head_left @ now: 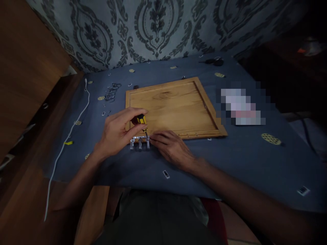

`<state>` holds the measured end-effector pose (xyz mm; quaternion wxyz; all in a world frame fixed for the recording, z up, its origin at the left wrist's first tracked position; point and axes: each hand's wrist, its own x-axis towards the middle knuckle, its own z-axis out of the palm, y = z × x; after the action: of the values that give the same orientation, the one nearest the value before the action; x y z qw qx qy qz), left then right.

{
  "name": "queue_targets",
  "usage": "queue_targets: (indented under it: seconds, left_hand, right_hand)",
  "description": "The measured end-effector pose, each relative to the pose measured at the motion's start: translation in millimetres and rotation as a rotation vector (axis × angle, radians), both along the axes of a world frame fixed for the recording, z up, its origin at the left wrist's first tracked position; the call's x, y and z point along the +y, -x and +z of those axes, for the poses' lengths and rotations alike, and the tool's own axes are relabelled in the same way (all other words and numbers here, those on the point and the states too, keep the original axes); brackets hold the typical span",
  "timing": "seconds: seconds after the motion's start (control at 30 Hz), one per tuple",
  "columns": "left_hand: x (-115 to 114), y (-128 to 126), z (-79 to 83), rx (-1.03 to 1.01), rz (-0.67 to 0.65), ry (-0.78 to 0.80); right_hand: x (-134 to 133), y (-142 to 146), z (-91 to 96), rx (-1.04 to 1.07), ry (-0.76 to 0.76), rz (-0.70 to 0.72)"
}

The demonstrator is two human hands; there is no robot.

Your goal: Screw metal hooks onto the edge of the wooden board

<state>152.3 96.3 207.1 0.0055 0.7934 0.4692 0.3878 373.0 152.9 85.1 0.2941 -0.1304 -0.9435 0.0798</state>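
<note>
My left hand (119, 131) is closed around a short screwdriver (141, 121) with a yellow and black handle, its tip pointing down at a small silver metal bracket (139, 141). The bracket lies at the near left corner of a flat wooden panel (173, 105) with a raised frame. Resting on the blue cloth just right of the bracket is my right hand (170, 146), whose fingertips pinch toward the bracket's right end. What those fingers hold, if anything, is too small to see.
A blue cloth (230, 160) covers the table. Several small metal parts (111, 92) lie at the back left, a white cable (76, 122) runs down the left edge, and a dark object (214, 62) sits at the back. A patterned wall stands behind.
</note>
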Motion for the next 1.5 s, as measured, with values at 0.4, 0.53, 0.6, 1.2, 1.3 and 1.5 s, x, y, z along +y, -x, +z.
queue_targets:
  seconds: [0.4, 0.53, 0.6, 1.2, 1.3, 1.5]
  left_hand:
    - [-0.9, -2.6, 1.4, 0.061, -0.044, -0.014]
    - [-1.4, -4.5, 0.4, 0.025, -0.011, -0.021]
    - [-1.2, -3.2, 0.2, 0.006, 0.016, 0.004]
    - [-2.0, 0.4, 1.5, -0.033, 0.034, 0.063]
    - [-2.3, 0.4, 1.6, -0.02, 0.042, 0.07]
    - [-3.1, 1.6, 3.0, 0.005, 0.035, 0.08]
  right_hand:
    - [0.5, 0.3, -1.6, -0.001, 0.004, 0.005]
    - [0.6, 0.6, -1.8, 0.009, 0.03, 0.012]
    - [0.6, 0.6, -0.8, 0.026, 0.012, 0.02]
    - [0.2, 0.0, 1.4, 0.012, 0.017, 0.01]
    - [0.3, -0.2, 1.3, 0.015, 0.004, 0.017]
    - [0.3, 0.4, -0.2, 0.011, 0.003, 0.012]
